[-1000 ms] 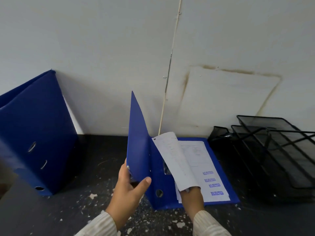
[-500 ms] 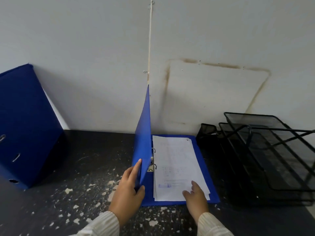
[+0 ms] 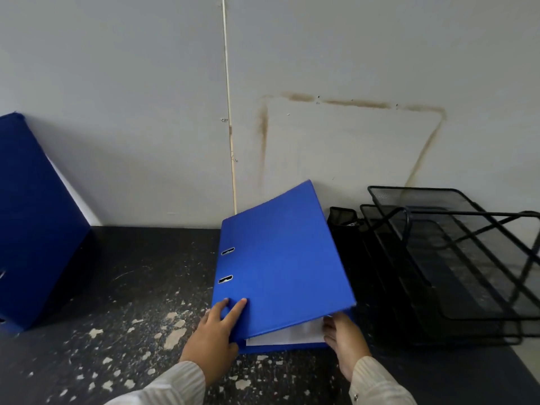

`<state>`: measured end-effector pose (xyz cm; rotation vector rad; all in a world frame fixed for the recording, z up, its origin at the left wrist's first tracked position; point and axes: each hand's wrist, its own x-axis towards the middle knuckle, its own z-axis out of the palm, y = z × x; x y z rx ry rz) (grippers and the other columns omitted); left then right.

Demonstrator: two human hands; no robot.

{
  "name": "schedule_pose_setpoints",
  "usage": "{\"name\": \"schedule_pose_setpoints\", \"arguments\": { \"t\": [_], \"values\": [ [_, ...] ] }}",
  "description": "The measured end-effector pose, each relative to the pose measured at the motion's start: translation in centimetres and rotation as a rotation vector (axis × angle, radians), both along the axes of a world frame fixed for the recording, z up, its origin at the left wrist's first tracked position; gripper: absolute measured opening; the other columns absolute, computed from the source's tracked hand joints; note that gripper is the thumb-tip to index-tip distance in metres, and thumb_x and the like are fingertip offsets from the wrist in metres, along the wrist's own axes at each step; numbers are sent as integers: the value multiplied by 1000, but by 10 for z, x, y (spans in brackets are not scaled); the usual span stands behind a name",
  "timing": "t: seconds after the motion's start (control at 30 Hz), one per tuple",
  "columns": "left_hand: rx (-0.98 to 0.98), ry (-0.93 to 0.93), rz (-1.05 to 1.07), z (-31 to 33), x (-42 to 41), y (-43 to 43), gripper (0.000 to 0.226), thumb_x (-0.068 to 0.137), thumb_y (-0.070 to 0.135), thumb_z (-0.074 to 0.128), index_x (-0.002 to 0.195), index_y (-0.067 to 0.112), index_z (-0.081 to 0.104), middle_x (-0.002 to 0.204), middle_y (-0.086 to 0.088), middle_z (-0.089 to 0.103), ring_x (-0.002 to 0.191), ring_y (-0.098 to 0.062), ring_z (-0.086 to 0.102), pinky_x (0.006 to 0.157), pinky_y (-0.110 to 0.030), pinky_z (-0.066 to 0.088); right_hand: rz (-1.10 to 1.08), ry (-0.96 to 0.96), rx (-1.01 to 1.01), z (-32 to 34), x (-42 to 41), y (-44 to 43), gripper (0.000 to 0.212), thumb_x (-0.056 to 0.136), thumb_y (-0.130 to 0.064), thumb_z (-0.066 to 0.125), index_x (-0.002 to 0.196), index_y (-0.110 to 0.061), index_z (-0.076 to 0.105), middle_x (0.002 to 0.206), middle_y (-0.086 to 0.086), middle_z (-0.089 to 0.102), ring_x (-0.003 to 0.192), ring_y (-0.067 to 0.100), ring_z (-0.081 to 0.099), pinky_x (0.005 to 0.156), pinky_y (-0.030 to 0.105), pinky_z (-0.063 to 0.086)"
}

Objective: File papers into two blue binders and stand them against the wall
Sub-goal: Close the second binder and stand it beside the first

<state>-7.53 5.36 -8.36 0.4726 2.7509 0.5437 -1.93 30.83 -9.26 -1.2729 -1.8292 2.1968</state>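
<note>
On the dark, paint-flecked table (image 3: 140, 287), near the wall (image 3: 146, 97), a blue binder (image 3: 280, 258) lies with its front cover angled partly above the white papers (image 3: 286, 336) inside. Left hand (image 3: 214, 337): grips the cover's near left corner, two fingers on top. Right hand (image 3: 346, 336): touches the paper stack at the near right edge, under the cover; whether it grips cannot be determined. A second blue binder (image 3: 38, 229) leans against the wall, far left. Black mesh trays (image 3: 455, 258) stand just right.
</note>
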Motion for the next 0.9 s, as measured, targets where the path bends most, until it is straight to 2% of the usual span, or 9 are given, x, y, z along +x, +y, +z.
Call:
{"name": "schedule_pose_setpoints", "arguments": {
  "t": [0.03, 0.1, 0.17, 0.23, 0.3, 0.37, 0.53, 0.73, 0.9],
  "values": [
    [-31, -11, -2, -3, -2, 1, 84, 85, 24, 50, 144, 55, -1, 159, 12, 4, 134, -25, 37, 95, -31, 51, -53, 32, -72, 0, 0, 4, 19, 94, -27, 43, 96, -18, 59, 114, 15, 60, 90, 24, 58, 88, 41, 41],
    [-83, -27, 6, -7, -3, 3, 82, 86, 19, 48, 145, 52, 1, 159, 12, 0, 107, -20, 57, 72, -24, 54, -111, 97, -190, 0, 0, 13, 24, 96, -26, 40, 111, -19, 57, 116, 14, 60, 94, 30, 59, 89, 47, 41],
    [-117, -43, 19, -14, -4, 4, 82, 87, 14, 47, 146, 50, 1, 159, 13, -5, 78, -15, 60, 57, -21, 49, -122, 138, -277, 0, 2, 22, 33, 96, -42, 40, 120, -24, 54, 114, 11, 61, 102, 35, 58, 94, 55, 41],
    [-144, -54, 27, -19, -5, 2, 85, 87, 10, 45, 146, 50, 0, 159, 13, -8, 65, -13, 56, 52, -20, 46, -108, 162, -369, -1, 4, 30, 50, 86, -64, 40, 115, -27, 57, 115, 12, 63, 109, 38, 55, 102, 60, 35],
    [-178, -61, 34, -23, -7, -3, 90, 86, 4, 44, 146, 51, -3, 159, 11, -12, 59, -12, 54, 49, -20, 43, -89, 200, -477, -4, 5, 38, 66, 74, -73, 44, 115, -24, 59, 116, 15, 66, 113, 39, 56, 101, 66, 34],
    [-207, -75, 32, -24, -10, -7, 96, 83, -4, 44, 146, 50, -4, 158, 10, -16, 58, -12, 55, 48, -20, 44, -74, 228, -547, -6, 6, 42, 65, 76, -68, 50, 119, -20, 60, 118, 16, 66, 111, 40, 59, 93, 69, 40],
    [-198, -112, 31, -24, -11, -14, 99, 79, -10, 43, 147, 49, 1, 158, 13, -17, 61, -12, 56, 49, -21, 46, -74, 174, -479, -9, 3, 39, 27, 90, -26, 57, 115, -19, 63, 112, 12, 70, 101, 37, 65, 75, 59, 53],
    [-169, -115, 35, -21, -3, -26, 95, 80, -8, 42, 147, 48, 5, 158, 12, -13, 78, -16, 62, 60, -25, 53, -31, 104, -359, -4, 1, 25, 22, 92, -18, 56, 113, -18, 62, 112, 12, 68, 103, 37, 63, 79, 58, 53],
    [-186, -105, 33, -17, 7, -32, 91, 82, -6, 43, 147, 45, 6, 158, 10, -12, 79, -18, 61, 60, -25, 51, -12, 58, -252, 1, 3, 16, 22, 92, -15, 55, 114, -15, 60, 112, 14, 66, 102, 37, 62, 80, 54, 54]
  ]
}}
